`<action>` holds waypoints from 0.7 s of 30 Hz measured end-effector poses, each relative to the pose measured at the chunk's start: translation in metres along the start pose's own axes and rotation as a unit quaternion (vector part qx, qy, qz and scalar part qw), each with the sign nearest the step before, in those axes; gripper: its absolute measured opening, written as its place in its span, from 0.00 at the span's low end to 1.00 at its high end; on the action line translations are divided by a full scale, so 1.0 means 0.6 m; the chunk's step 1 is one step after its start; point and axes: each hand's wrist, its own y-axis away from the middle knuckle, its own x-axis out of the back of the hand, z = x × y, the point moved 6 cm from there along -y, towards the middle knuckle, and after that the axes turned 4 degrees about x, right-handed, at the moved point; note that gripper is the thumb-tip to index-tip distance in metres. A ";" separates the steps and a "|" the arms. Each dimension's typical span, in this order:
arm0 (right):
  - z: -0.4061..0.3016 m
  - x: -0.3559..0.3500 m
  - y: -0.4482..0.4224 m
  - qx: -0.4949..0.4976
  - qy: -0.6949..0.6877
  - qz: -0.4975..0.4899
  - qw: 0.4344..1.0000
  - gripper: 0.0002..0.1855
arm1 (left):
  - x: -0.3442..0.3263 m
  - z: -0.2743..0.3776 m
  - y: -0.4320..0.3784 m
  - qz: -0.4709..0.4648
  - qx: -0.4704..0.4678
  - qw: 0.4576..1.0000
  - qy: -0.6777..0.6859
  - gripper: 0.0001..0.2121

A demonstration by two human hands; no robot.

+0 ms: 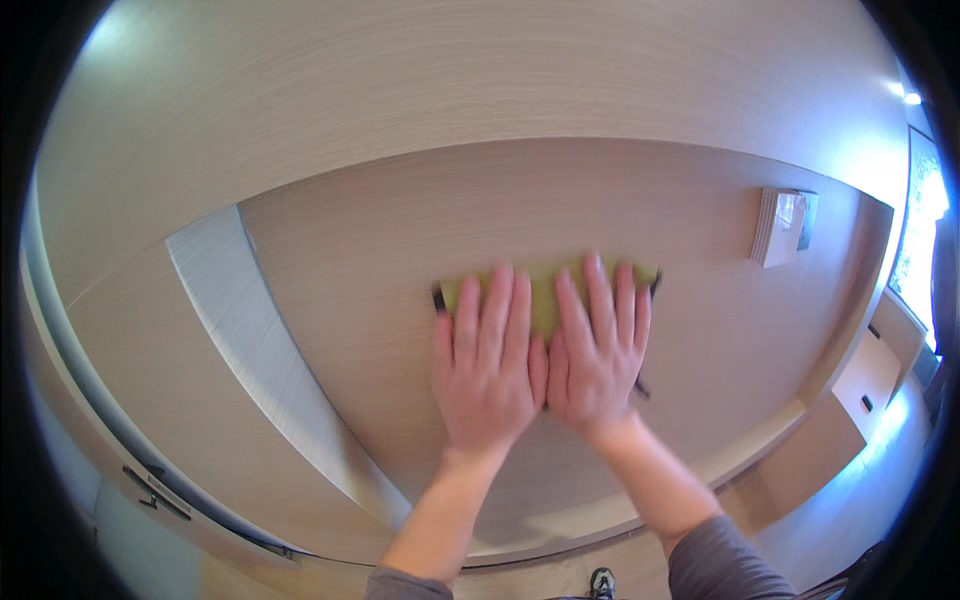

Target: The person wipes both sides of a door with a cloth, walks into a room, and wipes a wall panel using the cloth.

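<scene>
Both my hands press flat, side by side, on a folded yellow-green cloth item (544, 300) with dark ends. It lies on a pale wood-grain desktop (360, 300). My left hand (487, 360) covers its left part, palm down, fingers stretched out and a little apart. Over the right part rests my right hand (600, 360), also palm down with its fingers spread. The thumbs nearly meet in the middle. A thin dark strip, perhaps a strap or cord, shows beside my right wrist. Much of the cloth item is hidden under the hands, and the fingertips are blurred.
A small stack of booklets or boxes (780, 229) sits at the desktop's far right. A wood-grain panel (487, 75) rises behind; a pale side panel (277, 352) bounds the left. A drawer unit (821, 442) stands lower right, near a bright window (919, 240). A shoe (601, 583) shows below.
</scene>
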 end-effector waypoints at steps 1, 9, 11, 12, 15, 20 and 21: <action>0.004 0.012 -0.053 0.009 0.014 0.017 1.000 0.25 | 0.013 0.000 -0.052 0.003 0.002 1.000 0.023 0.25; -0.045 -0.001 0.021 0.024 0.020 0.011 0.999 0.24 | 0.013 -0.028 0.051 0.001 0.052 0.998 -0.020 0.26; -0.043 -0.023 0.153 0.024 0.037 0.006 0.999 0.21 | -0.029 -0.006 0.192 0.010 0.057 0.998 -0.038 0.26; -0.035 -0.026 0.208 0.021 0.032 0.009 0.999 0.21 | -0.047 0.008 0.231 0.004 0.058 0.997 -0.043 0.26; -0.011 -0.021 0.199 0.018 0.007 -0.031 0.999 0.21 | -0.069 0.016 0.238 -0.010 0.057 0.997 -0.051 0.26; -0.012 0.000 -0.021 -0.010 -0.026 0.004 1.000 0.23 | 0.010 -0.014 -0.014 -0.018 0.062 0.998 0.015 0.27; -0.015 -0.002 -0.038 -0.009 -0.029 0.001 1.000 0.23 | 0.018 -0.014 -0.038 -0.019 0.065 0.998 0.013 0.27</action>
